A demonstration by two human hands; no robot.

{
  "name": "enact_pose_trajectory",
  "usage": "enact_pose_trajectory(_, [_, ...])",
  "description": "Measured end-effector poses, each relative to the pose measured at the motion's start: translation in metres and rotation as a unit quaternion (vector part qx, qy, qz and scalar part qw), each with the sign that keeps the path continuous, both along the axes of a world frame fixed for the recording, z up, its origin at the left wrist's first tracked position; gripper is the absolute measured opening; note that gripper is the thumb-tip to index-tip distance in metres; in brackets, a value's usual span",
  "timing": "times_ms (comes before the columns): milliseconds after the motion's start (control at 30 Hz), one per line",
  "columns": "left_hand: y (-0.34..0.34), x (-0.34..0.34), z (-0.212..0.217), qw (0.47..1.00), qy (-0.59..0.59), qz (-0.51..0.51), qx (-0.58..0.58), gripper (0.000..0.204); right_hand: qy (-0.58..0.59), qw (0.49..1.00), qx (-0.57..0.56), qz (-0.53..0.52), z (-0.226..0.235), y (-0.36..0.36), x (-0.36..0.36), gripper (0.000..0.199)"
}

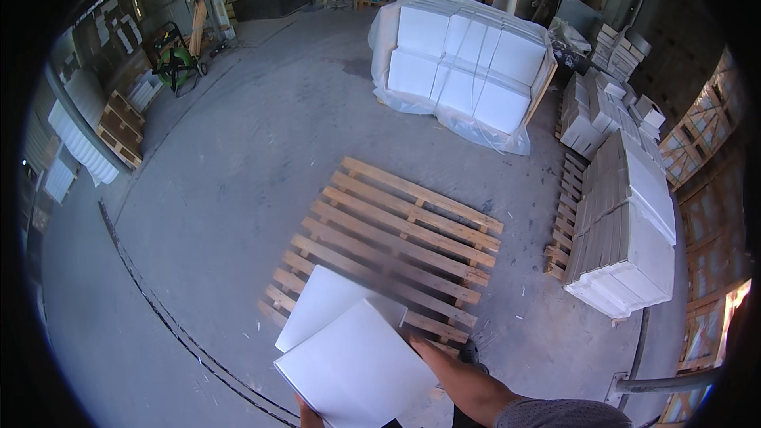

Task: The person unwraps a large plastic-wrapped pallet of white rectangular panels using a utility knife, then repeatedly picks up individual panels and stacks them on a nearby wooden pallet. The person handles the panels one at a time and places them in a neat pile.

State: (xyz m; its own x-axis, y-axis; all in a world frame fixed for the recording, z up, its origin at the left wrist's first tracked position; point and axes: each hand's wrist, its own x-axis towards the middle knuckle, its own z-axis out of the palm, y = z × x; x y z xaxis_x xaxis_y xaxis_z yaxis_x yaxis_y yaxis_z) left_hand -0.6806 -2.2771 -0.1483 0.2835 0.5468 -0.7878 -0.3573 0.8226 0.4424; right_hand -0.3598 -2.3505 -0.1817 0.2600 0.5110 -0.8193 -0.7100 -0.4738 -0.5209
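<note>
A white box point(357, 368) with a flat, plain top is between my two hands, close to my body. My left hand point(306, 412) is at its near left edge, with the fingers mostly hidden beneath it. At its right edge, my right hand point(420, 350) grips the side, its fingertips partly out of sight. Another white box point(321, 305) lies on the near end of a wooden pallet point(412, 214), partly covered by the held one. Whether the two boxes touch I cannot tell.
A plastic-wrapped stack of white boxes point(464, 55) stands beyond the pallet. Flattened white cartons point(622, 238) are strapped together at right, near a metal rail point(666, 384). A green reel on a stand point(176, 67) is at far left. A dark groove point(158, 309) crosses the floor at left.
</note>
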Motion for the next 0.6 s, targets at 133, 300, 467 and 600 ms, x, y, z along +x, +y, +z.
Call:
enact_pose_trajectory(133, [-0.018,0.021,0.032,0.999,-0.018,-0.024,-0.011,0.049,-0.02,0.999,0.05,-0.001,0.027,-0.032,0.01,0.05])
enact_pose_trajectory(300, [-0.036,0.057,0.074,0.996,-0.056,-0.057,-0.03,0.049,-0.068,0.989,0.129,-0.015,0.085,-0.116,0.034,0.049])
enact_pose_trajectory(467, [-0.059,0.115,0.113,0.985,-0.098,-0.134,-0.053,0.049,-0.146,0.968,0.189,-0.073,0.158,-0.236,0.052,0.049])
enact_pose_trajectory(600, [-0.081,0.168,0.143,0.969,-0.122,-0.201,-0.069,0.049,-0.224,0.939,0.22,-0.14,0.206,-0.319,0.06,0.049])
